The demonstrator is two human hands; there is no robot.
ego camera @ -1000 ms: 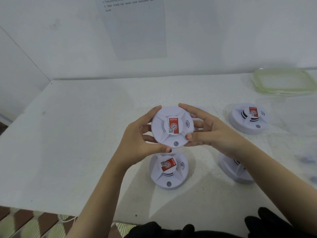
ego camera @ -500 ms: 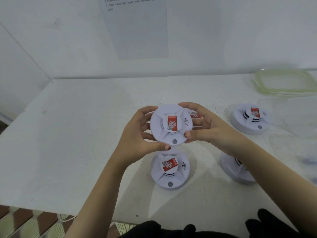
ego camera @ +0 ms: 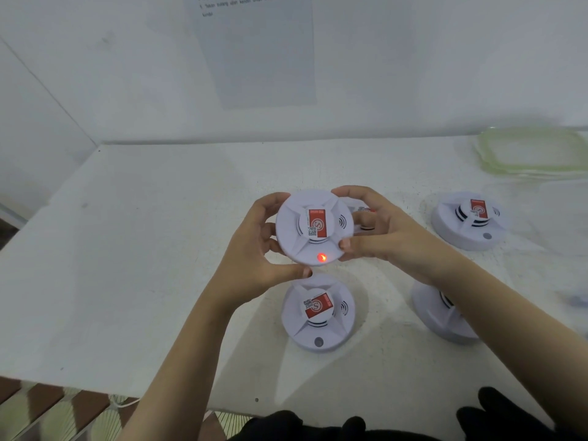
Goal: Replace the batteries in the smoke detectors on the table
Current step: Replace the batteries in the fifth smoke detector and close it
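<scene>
White speckled tabletop [ego camera: 143,249] is stretching out below a plain wall, and both hands are working just above it. The left hand [ego camera: 251,249] is curling round the left edge of a round white plastic smoke detector [ego camera: 313,227], thumb under its lower rim. The right hand [ego camera: 385,237] is pinching the opposite edge, thumb on the face and fingers over the top. Together they are holding it clear of the table, face toward the camera.

Its small indicator light [ego camera: 321,257] is now glowing red, where half a second ago it was a dull grey dot. I judge that a live battery is seated and this unit is nearly finished. A red label with a QR code [ego camera: 316,222] is sitting on the raised centre hub, with ribs running outward.

Other detectors are resting on the table: a nearer detector [ego camera: 318,316] directly below, a hidden detector [ego camera: 362,211] showing partly behind the right fingers, a shadowed detector [ego camera: 436,316] under the right forearm, and a far detector [ego camera: 469,219] well to the right. A pale green container [ego camera: 534,151] is lying in the far right corner.
</scene>
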